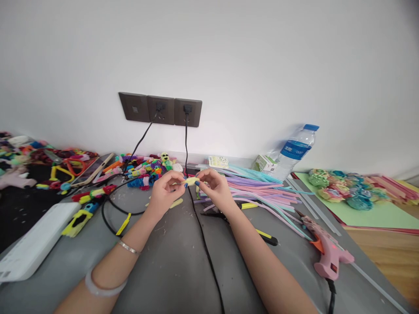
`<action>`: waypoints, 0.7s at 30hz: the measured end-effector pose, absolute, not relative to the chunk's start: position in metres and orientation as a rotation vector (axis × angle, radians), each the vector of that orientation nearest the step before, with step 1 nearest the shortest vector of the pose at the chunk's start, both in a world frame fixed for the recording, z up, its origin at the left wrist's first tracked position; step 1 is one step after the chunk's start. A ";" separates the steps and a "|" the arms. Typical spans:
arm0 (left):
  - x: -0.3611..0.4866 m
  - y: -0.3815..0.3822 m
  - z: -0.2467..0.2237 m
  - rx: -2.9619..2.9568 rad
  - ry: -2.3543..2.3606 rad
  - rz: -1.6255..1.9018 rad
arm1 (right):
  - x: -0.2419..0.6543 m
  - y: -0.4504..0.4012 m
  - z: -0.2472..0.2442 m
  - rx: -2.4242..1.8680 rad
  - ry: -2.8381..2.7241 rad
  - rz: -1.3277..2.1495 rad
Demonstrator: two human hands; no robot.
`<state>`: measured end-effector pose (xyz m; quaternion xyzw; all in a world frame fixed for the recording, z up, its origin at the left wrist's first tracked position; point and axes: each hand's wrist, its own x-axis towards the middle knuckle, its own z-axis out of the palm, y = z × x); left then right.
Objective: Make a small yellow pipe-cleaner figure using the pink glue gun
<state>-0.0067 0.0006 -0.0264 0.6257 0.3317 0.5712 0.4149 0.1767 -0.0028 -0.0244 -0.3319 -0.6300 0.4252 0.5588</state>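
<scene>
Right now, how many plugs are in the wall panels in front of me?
2. One plug is in the middle panel, the other plug in the right panel. The left panel has none; no panel is hidden.

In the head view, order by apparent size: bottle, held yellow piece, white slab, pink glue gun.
1. White slab
2. Pink glue gun and bottle, too alike to rank
3. Yellow piece

One head-worn camera over there looks forward and down, past the nearby left hand (165, 194) and right hand (216, 191), across the surface (173, 261) to the wall (229, 65).
</scene>
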 end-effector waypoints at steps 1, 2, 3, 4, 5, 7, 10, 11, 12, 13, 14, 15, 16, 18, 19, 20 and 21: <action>-0.007 0.001 -0.026 1.573 0.830 1.435 | 0.177 -0.003 -0.025 -0.778 -1.487 1.003; -0.007 0.001 -0.026 1.573 0.827 1.435 | 0.177 -0.003 -0.025 -0.774 -1.487 1.004; -0.007 0.001 -0.026 1.575 0.828 1.437 | 0.177 -0.003 -0.025 -0.772 -1.487 1.004; -0.007 0.001 -0.026 1.577 0.831 1.438 | 0.177 -0.003 -0.025 -0.772 -1.486 1.005; -0.007 0.001 -0.026 1.579 0.834 1.441 | 0.177 -0.003 -0.025 -0.774 -1.485 1.006; -0.007 0.001 -0.027 1.581 0.839 1.445 | 0.176 -0.003 -0.024 -0.781 -1.483 1.007; -0.007 0.001 -0.028 1.581 0.833 1.437 | 0.176 -0.003 -0.024 -0.783 -1.483 1.011; -0.007 0.001 -0.028 1.582 0.833 1.434 | 0.176 -0.003 -0.024 -0.783 -1.482 1.013; -0.007 0.001 -0.028 1.584 0.834 1.433 | 0.176 -0.003 -0.024 -0.782 -1.481 1.013; -0.007 0.001 -0.028 1.585 0.833 1.433 | 0.176 -0.003 -0.024 -0.781 -1.481 1.014; -0.007 0.001 -0.028 1.586 0.832 1.433 | 0.176 -0.003 -0.024 -0.779 -1.480 1.013; -0.008 0.001 -0.028 1.586 0.831 1.433 | 0.176 -0.003 -0.024 -0.777 -1.481 1.012; -0.008 0.001 -0.028 1.586 0.830 1.432 | 0.176 -0.003 -0.025 -0.776 -1.483 1.011; -0.008 0.001 -0.028 1.588 0.833 1.425 | 0.177 -0.003 -0.025 -0.779 -1.483 1.010; -0.007 0.001 -0.027 1.589 0.836 1.421 | 0.177 -0.003 -0.025 -0.781 -1.484 1.009; -0.007 0.000 -0.027 1.587 0.838 1.418 | 0.177 -0.003 -0.025 -0.784 -1.484 1.008; -0.007 0.000 -0.027 1.585 0.838 1.417 | 0.177 -0.003 -0.025 -0.786 -1.485 1.007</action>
